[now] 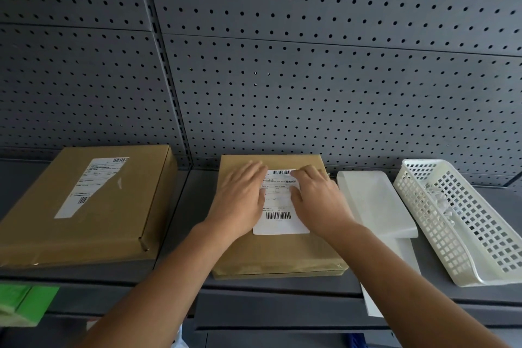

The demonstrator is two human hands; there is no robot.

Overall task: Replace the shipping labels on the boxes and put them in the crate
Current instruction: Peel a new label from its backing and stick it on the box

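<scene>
A flat brown box (278,256) lies on the grey shelf in the middle, with a white shipping label (279,213) on its top. My left hand (240,198) lies flat over the label's left edge, fingers straight. My right hand (317,196) lies flat over the label's right edge, its fingertips on the upper part near the top barcode. A second brown box (113,215) lies to the left, carrying a label (90,186) that is turned at an angle with a crease in it.
A white sheet tray (375,206) sits right of the middle box, a white sheet hanging over the shelf edge below it. A white perforated basket (463,223) with crumpled paper stands far right. A green object (22,302) is at the lower left. A pegboard wall stands behind.
</scene>
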